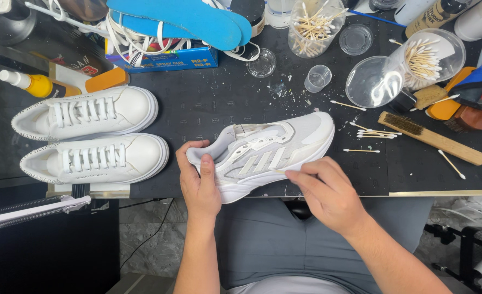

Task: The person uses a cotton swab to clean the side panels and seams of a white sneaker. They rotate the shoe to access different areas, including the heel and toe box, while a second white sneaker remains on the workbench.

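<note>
Your left hand (200,182) grips the heel of a white sneaker (268,152) lying on its side at the black counter's (197,103) near edge, while your right hand (325,190) pinches a cotton swab (278,171) against its side. Two white shoes (91,136) sit left.

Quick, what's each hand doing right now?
Left hand: closed on the heel of the white sneaker.
Right hand: pinching a cotton swab against the sneaker's side.
</note>
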